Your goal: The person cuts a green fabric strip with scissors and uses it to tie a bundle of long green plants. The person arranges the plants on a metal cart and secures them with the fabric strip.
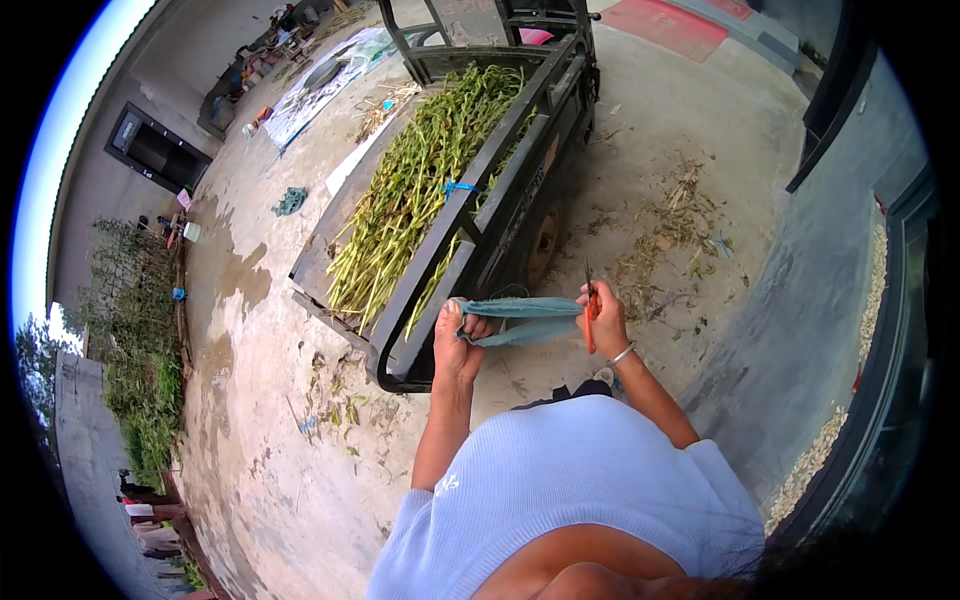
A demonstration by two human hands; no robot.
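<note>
My left hand [458, 342] is closed on one end of a blue-green cloth strip [522, 307], which runs doubled across to my right hand. Two lengths of the strip show, one above the other, with a gap between them. In my right hand [609, 325] are red-handled scissors [592, 314], their dark blades pointing up and away from me. The strip's other end meets the fingers of that hand; how it is gripped there is hidden. Just beyond my left hand is the corner of a dark metal cart [400, 372], its bed loaded with cut green stalks [430, 180].
Dry plant scraps [680, 220] litter the concrete right of the cart. A crumpled dark green cloth [290, 201] lies on the ground at the left, near a spread sheet [318, 95]. Shrubs [130, 330] line the left edge, and a dark-framed glass panel [900, 400] stands at the right.
</note>
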